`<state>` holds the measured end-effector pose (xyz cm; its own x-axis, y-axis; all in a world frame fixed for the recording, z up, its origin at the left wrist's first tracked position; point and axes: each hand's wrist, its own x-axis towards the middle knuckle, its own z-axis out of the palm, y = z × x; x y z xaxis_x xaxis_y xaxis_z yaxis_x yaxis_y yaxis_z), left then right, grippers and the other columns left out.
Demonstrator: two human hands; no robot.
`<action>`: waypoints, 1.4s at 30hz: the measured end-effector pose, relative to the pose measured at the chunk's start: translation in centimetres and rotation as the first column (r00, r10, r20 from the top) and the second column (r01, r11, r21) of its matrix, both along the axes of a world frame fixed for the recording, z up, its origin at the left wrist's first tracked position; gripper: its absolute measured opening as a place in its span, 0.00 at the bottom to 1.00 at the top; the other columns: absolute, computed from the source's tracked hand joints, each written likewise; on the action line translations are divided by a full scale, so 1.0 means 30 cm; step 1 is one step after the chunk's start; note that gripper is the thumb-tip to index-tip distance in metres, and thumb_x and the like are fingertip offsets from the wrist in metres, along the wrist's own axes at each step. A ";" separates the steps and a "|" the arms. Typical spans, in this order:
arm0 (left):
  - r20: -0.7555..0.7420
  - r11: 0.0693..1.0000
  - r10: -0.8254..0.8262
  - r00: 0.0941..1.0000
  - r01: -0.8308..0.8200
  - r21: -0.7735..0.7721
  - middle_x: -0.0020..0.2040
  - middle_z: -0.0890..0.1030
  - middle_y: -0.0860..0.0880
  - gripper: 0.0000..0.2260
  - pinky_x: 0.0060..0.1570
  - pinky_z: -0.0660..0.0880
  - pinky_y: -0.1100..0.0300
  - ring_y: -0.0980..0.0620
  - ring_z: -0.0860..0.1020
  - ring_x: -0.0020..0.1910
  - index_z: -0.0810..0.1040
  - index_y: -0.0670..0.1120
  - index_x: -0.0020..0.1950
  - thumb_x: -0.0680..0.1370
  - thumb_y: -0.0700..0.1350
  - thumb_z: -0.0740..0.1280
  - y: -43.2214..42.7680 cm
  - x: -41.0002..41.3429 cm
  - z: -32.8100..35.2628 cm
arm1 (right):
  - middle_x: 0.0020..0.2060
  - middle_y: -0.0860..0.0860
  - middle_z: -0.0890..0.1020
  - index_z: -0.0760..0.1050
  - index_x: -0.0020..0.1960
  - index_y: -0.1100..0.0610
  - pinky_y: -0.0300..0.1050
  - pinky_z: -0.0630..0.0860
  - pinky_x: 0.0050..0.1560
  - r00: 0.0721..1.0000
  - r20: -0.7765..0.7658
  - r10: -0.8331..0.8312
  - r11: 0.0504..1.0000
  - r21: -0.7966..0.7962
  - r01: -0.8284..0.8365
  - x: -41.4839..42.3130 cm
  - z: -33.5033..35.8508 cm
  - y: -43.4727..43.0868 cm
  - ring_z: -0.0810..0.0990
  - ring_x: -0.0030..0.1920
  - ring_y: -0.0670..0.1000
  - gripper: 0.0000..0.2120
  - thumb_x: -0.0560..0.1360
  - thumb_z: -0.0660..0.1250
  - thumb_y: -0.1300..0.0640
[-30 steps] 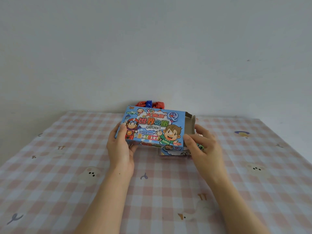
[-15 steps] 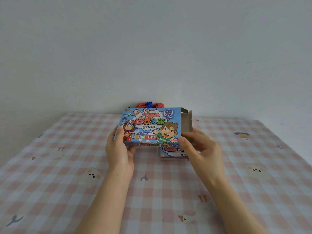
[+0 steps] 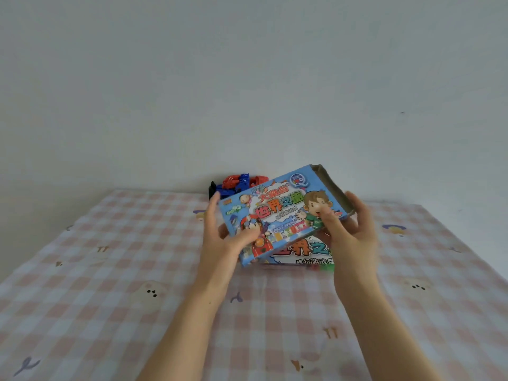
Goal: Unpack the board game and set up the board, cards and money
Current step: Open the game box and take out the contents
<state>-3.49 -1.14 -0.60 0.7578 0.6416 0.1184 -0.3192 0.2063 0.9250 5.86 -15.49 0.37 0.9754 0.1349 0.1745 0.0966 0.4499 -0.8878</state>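
Note:
A blue cartoon-printed game box (image 3: 277, 213) is held above the table, tilted with its open right end (image 3: 334, 189) raised. My left hand (image 3: 222, 237) grips its lower left end, thumb on the printed face. My right hand (image 3: 349, 229) grips the right end, thumb on top and fingers behind. Below the box a folded printed sheet with large red characters (image 3: 302, 253) lies on the checked tablecloth, partly hidden by the box and my right hand.
A heap of red, blue and black plastic pieces (image 3: 236, 184) sits at the table's far edge by the wall, just behind the box. The pink and white checked tablecloth (image 3: 110, 284) covers the table; its right edge (image 3: 467, 243) runs diagonally.
The box has been lifted and tilted, right open end up. The printed sheet beneath it now shows more. My view has come closer.

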 end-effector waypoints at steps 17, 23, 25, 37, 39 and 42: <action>-0.097 0.885 0.466 0.880 -0.462 0.060 0.44 0.82 0.46 0.04 0.35 0.77 0.57 0.51 0.82 0.37 0.75 0.48 0.50 0.77 0.46 0.67 0.314 -0.064 0.077 | 0.53 0.47 0.81 0.67 0.63 0.43 0.42 0.82 0.43 0.923 0.085 0.376 0.830 -0.474 -0.294 -0.155 0.076 0.424 0.83 0.46 0.44 0.20 0.75 0.68 0.59; -0.151 0.781 0.618 0.771 -0.581 0.230 0.46 0.82 0.47 0.05 0.46 0.80 0.47 0.47 0.82 0.42 0.75 0.48 0.52 0.78 0.47 0.66 0.514 -0.166 0.036 | 0.55 0.44 0.81 0.66 0.64 0.46 0.40 0.80 0.47 0.853 0.120 0.507 0.703 -0.631 -0.329 -0.242 0.058 0.641 0.81 0.53 0.45 0.31 0.67 0.76 0.56; -0.174 0.725 0.679 0.713 -0.617 0.305 0.47 0.81 0.46 0.05 0.45 0.78 0.51 0.48 0.81 0.43 0.75 0.48 0.52 0.78 0.47 0.65 0.579 -0.209 0.015 | 0.56 0.43 0.80 0.64 0.65 0.45 0.45 0.80 0.51 0.832 0.148 0.534 0.649 -0.702 -0.292 -0.271 0.045 0.714 0.80 0.55 0.46 0.36 0.63 0.78 0.52; -0.306 0.572 0.782 0.542 -0.432 0.697 0.57 0.80 0.43 0.13 0.50 0.70 0.55 0.42 0.77 0.56 0.76 0.42 0.60 0.79 0.46 0.63 0.870 -0.278 -0.086 | 0.64 0.54 0.74 0.67 0.70 0.56 0.48 0.73 0.62 0.682 0.151 0.716 0.275 -0.958 -0.076 -0.332 -0.026 0.998 0.74 0.63 0.56 0.33 0.67 0.74 0.59; -0.318 0.551 0.791 0.523 -0.381 0.743 0.58 0.80 0.43 0.13 0.53 0.71 0.53 0.42 0.76 0.57 0.76 0.42 0.61 0.79 0.45 0.62 0.902 -0.272 -0.101 | 0.67 0.53 0.71 0.67 0.71 0.56 0.45 0.71 0.63 0.664 0.180 0.726 0.257 -0.966 -0.019 -0.328 -0.030 1.015 0.72 0.64 0.55 0.30 0.70 0.70 0.60; -0.313 0.528 0.793 0.523 -0.332 0.782 0.58 0.80 0.44 0.12 0.52 0.71 0.53 0.43 0.77 0.56 0.77 0.44 0.61 0.80 0.44 0.60 0.932 -0.263 -0.101 | 0.66 0.52 0.71 0.69 0.70 0.55 0.44 0.71 0.62 0.657 0.221 0.721 0.295 -0.956 -0.002 -0.326 -0.039 1.026 0.73 0.64 0.55 0.28 0.71 0.69 0.60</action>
